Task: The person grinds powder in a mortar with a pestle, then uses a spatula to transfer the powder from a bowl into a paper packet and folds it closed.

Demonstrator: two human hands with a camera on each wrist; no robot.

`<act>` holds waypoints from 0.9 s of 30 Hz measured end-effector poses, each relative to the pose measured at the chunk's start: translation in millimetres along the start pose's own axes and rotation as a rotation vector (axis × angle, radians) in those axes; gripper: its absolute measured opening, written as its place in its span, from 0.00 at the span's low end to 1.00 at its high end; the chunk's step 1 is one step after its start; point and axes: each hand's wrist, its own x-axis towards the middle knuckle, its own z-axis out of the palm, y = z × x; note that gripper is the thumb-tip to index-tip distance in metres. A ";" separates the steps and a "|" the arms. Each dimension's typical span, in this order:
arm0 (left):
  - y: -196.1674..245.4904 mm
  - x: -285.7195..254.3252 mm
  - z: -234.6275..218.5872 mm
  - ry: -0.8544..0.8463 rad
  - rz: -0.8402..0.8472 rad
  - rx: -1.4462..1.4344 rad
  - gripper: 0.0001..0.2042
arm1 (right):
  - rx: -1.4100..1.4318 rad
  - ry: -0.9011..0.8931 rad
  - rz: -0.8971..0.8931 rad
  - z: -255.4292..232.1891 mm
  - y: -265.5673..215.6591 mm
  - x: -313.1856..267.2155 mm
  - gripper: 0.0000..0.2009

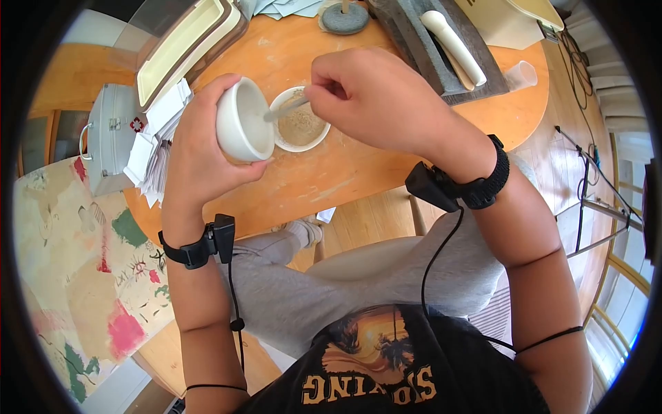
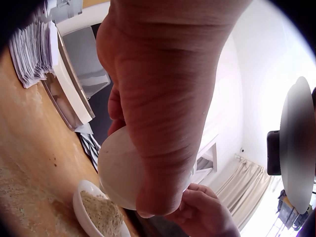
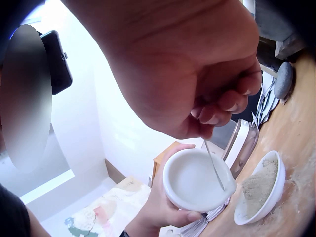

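My left hand [image 1: 196, 148] grips a thick-walled white mortar [image 1: 233, 127] from the side, fingers and thumb spread around its wall. It is tilted, its mouth facing right, beside and above a white bowl [image 1: 303, 148] of beige powder [image 1: 298, 127] on the table. My right hand [image 1: 365, 100] pinches a thin metal spatula [image 1: 288, 108] between thumb and curled fingers. The spatula's flat tip reaches into the mortar near its lip. In the right wrist view, the mortar's inside [image 3: 192, 180] looks smooth and white, with the spatula [image 3: 213, 163] lying across it.
A white pestle [image 1: 452, 48] lies on a dark tray [image 1: 407, 41] at the back right, near a clear cup [image 1: 522, 74]. A round grey stone [image 1: 345, 18] stands at the back. Folded papers [image 1: 155, 155], a cream box [image 1: 183, 52] and a silver case [image 1: 110, 141] are on the left.
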 end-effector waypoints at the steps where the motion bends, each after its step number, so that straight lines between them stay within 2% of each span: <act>1: -0.2 -0.3 0.0 -0.001 0.003 0.001 0.52 | 0.008 0.038 0.018 0.3 1.4 0.8 0.13; 6: 1.0 0.1 1.7 0.020 0.019 -0.011 0.52 | 0.067 0.095 0.007 4.1 6.4 4.2 0.14; 8: 0.9 -0.1 2.4 0.036 0.034 -0.024 0.51 | 0.064 0.086 0.090 2.8 6.3 3.2 0.15; 11: -0.7 -1.2 2.7 0.034 0.031 -0.032 0.51 | 0.129 0.079 0.099 -7.6 -1.2 2.8 0.15; 15: -1.0 -1.2 2.4 -0.018 0.004 -0.002 0.52 | 0.196 0.084 0.077 9.0 5.2 3.2 0.15; 17: -2.1 -1.9 3.3 -0.027 0.000 -0.001 0.53 | -0.068 0.144 0.080 10.4 6.6 2.7 0.14; 20: -7.1 -3.5 4.2 0.038 -0.005 -0.051 0.52 | -0.082 0.108 0.135 -7.2 -1.1 2.5 0.13; 22: -15.2 -3.4 5.6 0.148 -0.072 -0.163 0.52 | -0.063 0.098 0.129 -9.4 -1.9 -0.6 0.13; 24: -26.1 -2.5 5.5 0.182 -0.080 -0.172 0.52 | -0.043 0.090 0.124 -6.7 -0.9 -1.6 0.12; 26: -34.8 0.9 10.9 0.217 -0.086 -0.180 0.52 | -0.085 0.170 -0.005 4.7 6.4 -4.1 0.12; 27: -39.7 3.1 15.7 0.288 -0.137 -0.208 0.52 | -0.086 0.171 -0.009 5.8 6.6 -3.6 0.12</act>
